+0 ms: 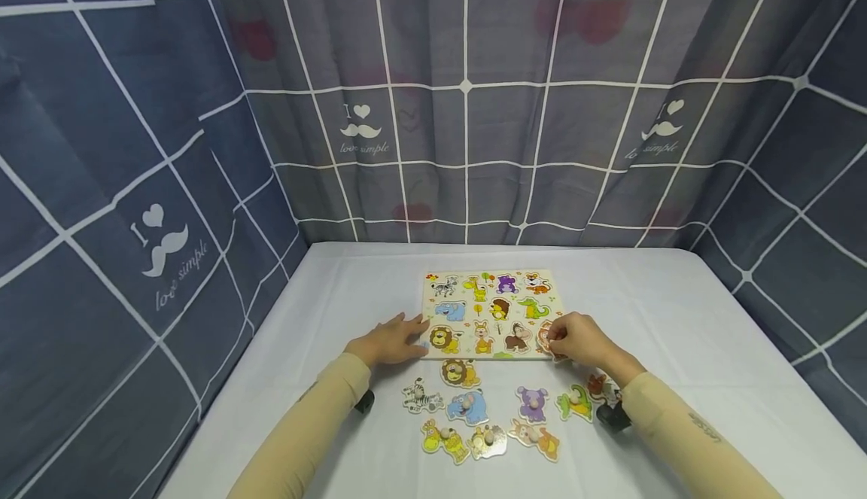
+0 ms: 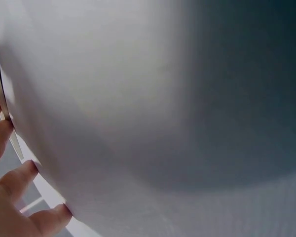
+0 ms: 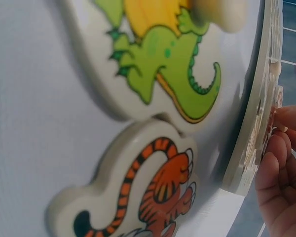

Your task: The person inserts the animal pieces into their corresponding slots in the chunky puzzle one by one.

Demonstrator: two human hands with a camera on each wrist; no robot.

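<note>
A wooden animal puzzle board [image 1: 491,317] lies flat on the white table. My left hand [image 1: 391,339] rests at its left edge, fingers spread and fingertips touching the board. At the board's lower right corner, my right hand [image 1: 584,339] pinches a puzzle piece [image 1: 544,336] with orange on it; the fingers cover most of it, so its animal cannot be told. In the right wrist view, fingers [image 3: 281,143] meet at the board's edge. Close to that wrist lie a crocodile piece [image 1: 574,403] and a tiger piece [image 3: 160,192].
In front of the board lie several loose knobbed pieces: a lion [image 1: 460,372], zebra [image 1: 423,397], elephant [image 1: 467,407], giraffe [image 1: 443,440], purple hippo [image 1: 532,404] and kangaroo [image 1: 535,439]. A dark checked curtain [image 1: 433,130] stands behind the table [image 1: 366,277].
</note>
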